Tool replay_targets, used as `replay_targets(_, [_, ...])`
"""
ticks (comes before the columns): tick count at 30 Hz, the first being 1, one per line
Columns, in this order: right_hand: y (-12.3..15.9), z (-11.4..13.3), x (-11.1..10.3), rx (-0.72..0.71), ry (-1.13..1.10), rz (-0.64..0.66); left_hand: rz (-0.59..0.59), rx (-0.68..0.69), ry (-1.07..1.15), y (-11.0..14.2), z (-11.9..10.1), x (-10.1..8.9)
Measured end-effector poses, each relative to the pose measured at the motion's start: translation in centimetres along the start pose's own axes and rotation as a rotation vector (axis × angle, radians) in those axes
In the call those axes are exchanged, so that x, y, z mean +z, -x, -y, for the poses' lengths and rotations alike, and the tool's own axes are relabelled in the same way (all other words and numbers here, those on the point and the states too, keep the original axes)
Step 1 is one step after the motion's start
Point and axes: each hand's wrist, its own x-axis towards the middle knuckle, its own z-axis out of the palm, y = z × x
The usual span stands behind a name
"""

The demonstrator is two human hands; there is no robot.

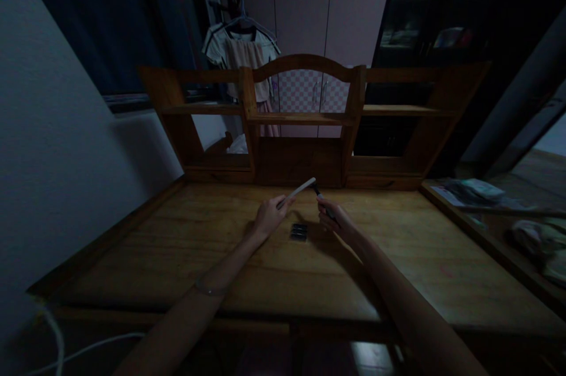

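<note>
My left hand (269, 215) is closed round the lower end of a thin white stick-like object (299, 189) that slants up to the right. My right hand (332, 218) is closed on a small dark tool (316, 190) whose tip nearly meets the white object's upper end. Both hands hover above the wooden desk (186, 258). A small dark rectangular object (299, 231) lies flat on the desk between and just below the hands. The room is dim, so fine detail is unclear.
A wooden shelf unit (305, 119) stands along the desk's back edge. A side surface at right holds papers and cloth (481, 190). Clothes (241, 55) hang behind the shelf. A white wall is at left; white cables (57, 343) trail at lower left.
</note>
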Motion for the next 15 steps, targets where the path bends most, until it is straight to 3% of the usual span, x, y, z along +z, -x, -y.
replay_targets(7, [-0.15,0.15,-0.49,-0.002,-0.032,0.032,-0.06,-0.102,-0.058,-0.21,0.47,-0.3])
replay_targets(12, [-0.13,0.24,-0.44,-0.008,-0.044,0.041,0.029,0.005,0.01,0.04,-0.21,-0.33])
replay_targets(15, [-0.1,0.27,-0.43,0.008,-0.049,0.038,0.025,-0.009,-0.001,0.12,-0.1,-0.04])
